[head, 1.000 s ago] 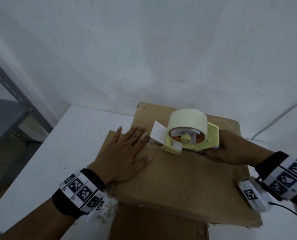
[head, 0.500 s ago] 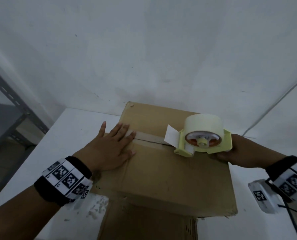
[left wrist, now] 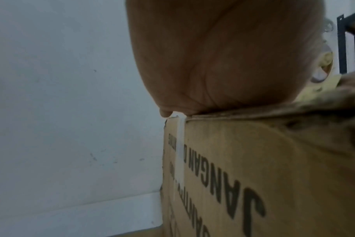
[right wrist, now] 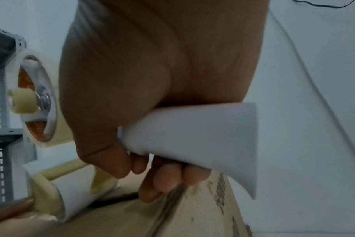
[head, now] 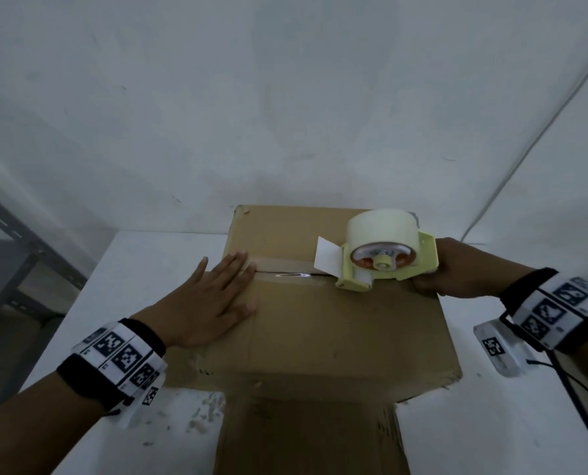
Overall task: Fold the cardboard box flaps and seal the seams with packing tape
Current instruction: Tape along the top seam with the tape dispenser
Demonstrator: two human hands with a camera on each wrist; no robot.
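A brown cardboard box [head: 327, 330] stands on the white table with its top flaps folded shut. Clear tape [head: 285, 269] runs along the middle seam from the left edge. My left hand [head: 213, 296] lies flat on the box's left side, fingers straight across the seam; its palm [left wrist: 223, 61] presses the top edge. My right hand [head: 457, 269] grips the white handle [right wrist: 203, 137] of the pale yellow tape dispenser [head: 385, 262], whose roller [right wrist: 71, 197] sits on the seam near the box's right side. A strip of tape [left wrist: 179, 149] runs down the box's left wall.
The white table [head: 141, 275] meets a white wall behind the box. A grey metal shelf frame [head: 21, 255] stands at the left. A cable [head: 539, 138] runs down the wall at the right. Bits of white debris [head: 200, 416] lie by the box's near left corner.
The right hand has drawn the dispenser rightwards along the seam, leaving tape behind it. The left hand stays flat at the seam's left end.
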